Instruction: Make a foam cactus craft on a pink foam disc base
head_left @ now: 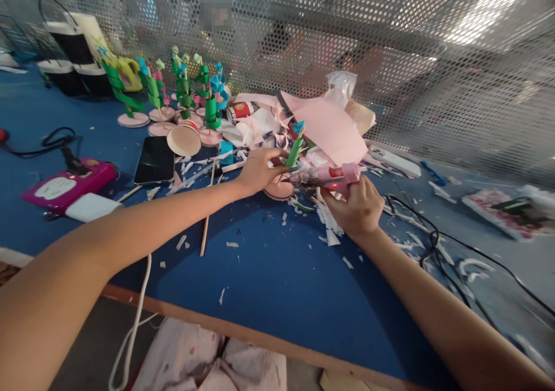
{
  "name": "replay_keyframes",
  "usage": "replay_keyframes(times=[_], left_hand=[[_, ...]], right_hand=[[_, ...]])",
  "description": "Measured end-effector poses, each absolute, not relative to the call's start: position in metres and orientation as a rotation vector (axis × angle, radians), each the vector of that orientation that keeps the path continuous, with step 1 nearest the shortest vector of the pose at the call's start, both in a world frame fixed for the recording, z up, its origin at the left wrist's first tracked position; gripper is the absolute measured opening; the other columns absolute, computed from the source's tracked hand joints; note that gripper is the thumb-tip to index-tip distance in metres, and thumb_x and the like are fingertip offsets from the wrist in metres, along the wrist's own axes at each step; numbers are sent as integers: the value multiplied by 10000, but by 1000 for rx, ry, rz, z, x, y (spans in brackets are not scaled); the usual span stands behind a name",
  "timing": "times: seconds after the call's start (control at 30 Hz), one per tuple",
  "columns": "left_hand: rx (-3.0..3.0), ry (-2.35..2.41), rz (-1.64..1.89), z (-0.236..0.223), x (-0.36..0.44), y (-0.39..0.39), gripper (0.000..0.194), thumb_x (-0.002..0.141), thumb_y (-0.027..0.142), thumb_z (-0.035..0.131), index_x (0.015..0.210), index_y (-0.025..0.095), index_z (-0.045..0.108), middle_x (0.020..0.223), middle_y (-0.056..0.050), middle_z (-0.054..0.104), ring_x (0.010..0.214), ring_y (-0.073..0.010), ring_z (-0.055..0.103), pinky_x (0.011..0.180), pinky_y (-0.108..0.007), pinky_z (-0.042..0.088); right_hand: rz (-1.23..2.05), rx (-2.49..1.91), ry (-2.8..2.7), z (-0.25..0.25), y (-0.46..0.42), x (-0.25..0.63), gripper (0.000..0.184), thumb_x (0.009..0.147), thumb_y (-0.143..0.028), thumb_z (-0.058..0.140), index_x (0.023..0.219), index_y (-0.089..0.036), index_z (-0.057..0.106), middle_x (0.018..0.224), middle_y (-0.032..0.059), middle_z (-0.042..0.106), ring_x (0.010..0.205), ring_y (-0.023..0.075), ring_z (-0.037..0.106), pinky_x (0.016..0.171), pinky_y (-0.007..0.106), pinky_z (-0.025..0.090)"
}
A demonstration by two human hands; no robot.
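While a pink glue gun (pixel 336 172) is gripped in the right hand (pixel 362 206), a rolled green paper stem (pixel 295 151) is pinched between the thumb and fingers of the left hand (pixel 262 170). The stem is held slightly tilted above a round pink base (pixel 280 191), near the middle of the blue tabletop (pixel 260 281), and is topped by a small blue paper piece (pixel 298 126). The nozzle of the gun is pointed leftward, close to the lower part of the stem; whether contact is made cannot be told. A small red light is seen on the gun.

Behind the hands, a large pink sheet (pixel 329 125) is heaped with crumpled paper against a perforated metal screen (pixel 403 67). Farther left, several paper flowers (pixel 184 90) are stood on pink discs, and a paper cup (pixel 188 139) is tipped over in front of them. Just beside the cup, a dark-screened phone (pixel 155 159) is laid flat, with a purple power strip (pixel 71 183) placed to its left. A wooden stick (pixel 207 223) is left under the left forearm, white scraps (pixel 333 238) are strewn about, and black cable (pixel 433 239) is looped beside the right forearm.
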State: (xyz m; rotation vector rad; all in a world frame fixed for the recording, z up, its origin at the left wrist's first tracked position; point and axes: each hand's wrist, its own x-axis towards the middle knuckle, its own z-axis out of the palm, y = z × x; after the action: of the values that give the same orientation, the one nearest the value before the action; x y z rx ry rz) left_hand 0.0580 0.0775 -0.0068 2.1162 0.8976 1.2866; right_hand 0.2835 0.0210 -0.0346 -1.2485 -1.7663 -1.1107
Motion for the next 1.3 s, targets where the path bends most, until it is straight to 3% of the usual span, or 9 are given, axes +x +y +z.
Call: replay_keyframes(times=[0.17,0.4,0.77,0.97,1.3], left_hand=[[2136,956,1265,-9,59,80,186,706,250,738,859,152,701,787,-39,730,771,-176,661,752,-286,482],[2153,923,1256,-8,58,79,199,731,293,715,874,153,706,827,-40,734,765,-170,657,753,-279,480],[2171,961,1239,-6,58,77,221,739,306,712,890,144,707,813,-44,731,777,-177,656,743,-275,476],[2190,948,1233,-5,57,77,182,735,277,715,868,152,705,833,-34,735,782,-167,664,749,-269,482],[2174,936,1250,-6,57,77,150,744,267,697,848,160,701,791,-25,731,760,-160,663,735,-265,481]], right_hand=[[-1199,-1221,-1823,-32,15,278,237,795,-397,556,773,-165,512,634,66,558,598,195,561,536,293,414],[-1081,-1401,-1929,-28,7,273,270,810,-439,509,722,-183,515,609,65,529,586,191,525,518,295,371],[-1048,-1325,-1954,-20,1,267,181,805,-332,518,751,-164,559,574,50,498,548,161,470,499,285,284],[-1088,-1378,-1981,-20,-1,265,233,818,-379,507,787,-163,587,609,68,538,564,162,492,508,285,300],[-1134,-1350,-1980,-19,-1,270,172,803,-319,500,790,-169,582,587,50,510,568,164,488,525,281,322]])
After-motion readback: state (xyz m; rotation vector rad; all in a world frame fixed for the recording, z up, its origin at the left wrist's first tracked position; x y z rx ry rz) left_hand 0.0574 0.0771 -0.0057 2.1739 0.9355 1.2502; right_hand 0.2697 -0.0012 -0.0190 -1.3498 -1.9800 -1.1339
